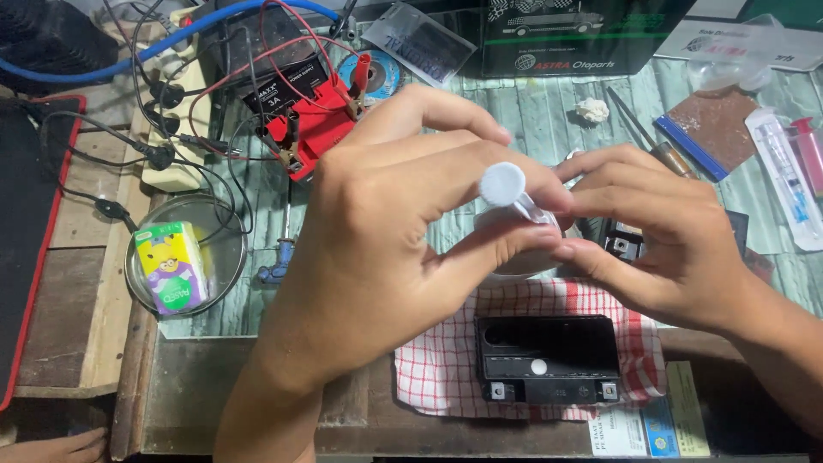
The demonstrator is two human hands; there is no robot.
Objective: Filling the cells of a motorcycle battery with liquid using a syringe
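I have both hands raised over the tabletop (257, 377), and between them sits a small clear plastic tube with a round white cap (502, 183). My left hand (386, 231) is curled around it, thumb underneath and index finger over the top, so it is closed on the tube near the capped end. The tube's long axis runs on a slant, cap up and toward my left hand, body down and toward my right. My right hand (660, 240) meets it from the other side, fingertips narrowed to a pinch at the lower end, touching my left thumb. Just below both hands lies a black rectangular battery (549, 360) on a red checked cloth (437, 360). Beyond my left hand a red charger (313, 129) trails wires.
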